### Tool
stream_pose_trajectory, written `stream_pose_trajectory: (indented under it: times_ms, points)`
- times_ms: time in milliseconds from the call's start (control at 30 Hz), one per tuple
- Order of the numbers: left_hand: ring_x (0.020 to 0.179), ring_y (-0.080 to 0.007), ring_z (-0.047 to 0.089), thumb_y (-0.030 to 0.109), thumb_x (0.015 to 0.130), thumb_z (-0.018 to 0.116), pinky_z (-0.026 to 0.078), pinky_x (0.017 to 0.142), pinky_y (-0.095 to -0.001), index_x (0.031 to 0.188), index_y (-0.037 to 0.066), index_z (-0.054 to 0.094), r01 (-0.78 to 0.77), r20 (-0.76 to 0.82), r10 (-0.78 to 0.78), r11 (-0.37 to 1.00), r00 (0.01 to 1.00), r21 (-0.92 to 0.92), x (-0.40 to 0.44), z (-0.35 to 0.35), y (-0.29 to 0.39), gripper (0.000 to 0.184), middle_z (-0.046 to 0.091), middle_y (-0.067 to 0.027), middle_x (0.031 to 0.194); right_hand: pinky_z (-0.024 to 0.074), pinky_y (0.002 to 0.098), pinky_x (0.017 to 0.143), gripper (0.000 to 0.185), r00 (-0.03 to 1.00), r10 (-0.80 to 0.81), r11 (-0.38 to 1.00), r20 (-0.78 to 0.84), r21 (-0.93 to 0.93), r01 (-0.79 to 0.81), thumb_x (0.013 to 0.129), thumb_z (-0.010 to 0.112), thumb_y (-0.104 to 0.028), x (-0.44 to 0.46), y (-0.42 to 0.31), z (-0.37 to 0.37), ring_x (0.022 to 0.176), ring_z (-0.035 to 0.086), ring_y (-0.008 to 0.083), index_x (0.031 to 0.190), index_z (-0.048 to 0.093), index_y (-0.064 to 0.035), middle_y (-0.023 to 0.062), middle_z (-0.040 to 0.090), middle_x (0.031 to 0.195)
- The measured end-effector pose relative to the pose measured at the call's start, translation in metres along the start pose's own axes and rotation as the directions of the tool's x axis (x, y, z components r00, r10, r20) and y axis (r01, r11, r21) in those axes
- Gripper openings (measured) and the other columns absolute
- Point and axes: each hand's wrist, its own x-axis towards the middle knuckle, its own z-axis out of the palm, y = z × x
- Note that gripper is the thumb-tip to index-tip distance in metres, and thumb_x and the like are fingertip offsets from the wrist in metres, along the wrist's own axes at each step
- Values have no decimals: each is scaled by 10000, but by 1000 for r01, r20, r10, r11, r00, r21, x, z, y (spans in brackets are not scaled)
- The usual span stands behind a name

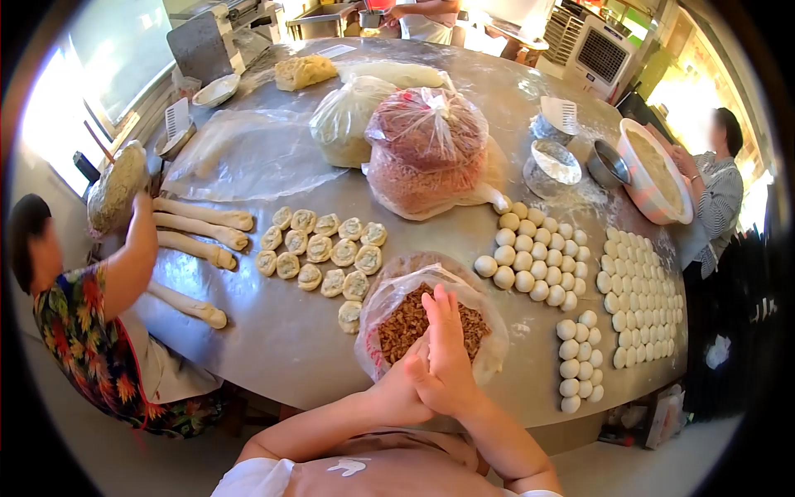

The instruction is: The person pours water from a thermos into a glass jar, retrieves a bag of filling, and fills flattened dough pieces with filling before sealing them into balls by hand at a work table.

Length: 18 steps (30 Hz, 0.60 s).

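My left hand [399, 391] and my right hand [447, 364] meet palm to palm in front of my body. The right fingers are stretched straight and point away from me. Most of the left fingers are hidden behind the right hand, and whatever may lie between the palms cannot be seen. Just beyond and below my hands is a clear plastic bag [490, 319], its mouth spread wide around brown crumbly filling [406, 327]. To the left sit flat dough pieces [319, 248] with pale swirled tops. Smooth round dough balls [538, 269] stand in rows to the right.
The metal table [306, 356] also bears dough rolls [207, 234], tied bags of reddish filling [426, 149], and a floury tin [553, 166]. A person [91, 331] at left handles a dough lump [118, 190]. Another person [716, 190] stands by a large tub [654, 170].
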Motion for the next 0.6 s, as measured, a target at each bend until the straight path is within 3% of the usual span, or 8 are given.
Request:
stream_pose_trajectory:
  times_ms: [100,167,200,300,333,433,467,600]
  points:
    - [1370,-446,204,19,624,640,238,1124,-418,1408,-57,244,28,104,-48,982,993,187,-8,4,-5,881,240,-286,1442,107,585,1110,770,994,97,995,-55,38,-95,934,452,-545,7,14,0,1409,112,478,1422,290,29,297,157,1516]
    - [1364,-456,196,21,631,632,254,1114,-432,1381,-37,323,52,-52,-51,999,997,14,-7,12,1,813,251,-302,1423,91,580,1114,764,968,184,981,-170,98,-169,942,439,-544,10,21,-3,1412,94,478,1419,291,34,296,149,1518]
    - [1285,-436,359,61,670,656,372,1034,-439,1262,-8,477,1,-87,7,996,996,86,-2,9,2,623,403,-297,1318,70,571,1120,733,989,66,997,-132,55,-59,959,428,-513,4,11,-2,1412,63,484,1417,288,42,297,137,1520]
    - [1062,-378,559,111,709,684,487,868,-423,1087,19,583,102,-63,-91,974,994,201,4,-4,-3,402,569,-221,1123,60,565,1123,723,1000,11,986,25,168,-15,968,418,-493,-14,-16,-7,1409,44,496,1423,263,48,299,120,1522]
    - [863,-331,628,142,728,700,521,740,-389,1026,22,600,26,-161,24,953,987,301,5,-4,-13,336,638,-128,952,134,548,1122,629,997,56,963,-47,265,-42,952,511,-420,-16,-22,-5,1398,121,501,1377,376,24,278,228,1497]
    - [841,-338,618,121,717,703,511,721,-404,979,35,612,154,-260,-76,944,963,293,2,-11,-14,291,634,-128,912,259,518,1096,472,998,-58,998,-32,-40,56,899,635,-309,-20,-14,-11,1358,253,499,1257,539,-16,239,401,1411]
    - [856,-344,618,89,696,710,511,727,-399,1001,38,614,122,-252,-49,951,966,285,0,-10,-21,324,633,-144,907,422,450,974,313,980,-120,985,-157,-141,98,825,718,-172,-20,-15,-11,1200,480,432,1101,640,-47,166,583,1200]
    - [851,-333,625,6,679,674,512,729,-384,967,37,638,132,-339,-48,964,940,229,5,-3,-8,292,637,-136,885,494,376,734,224,987,-24,997,-159,-76,12,787,734,-115,-31,-16,-16,873,598,302,981,642,-55,109,619,960]
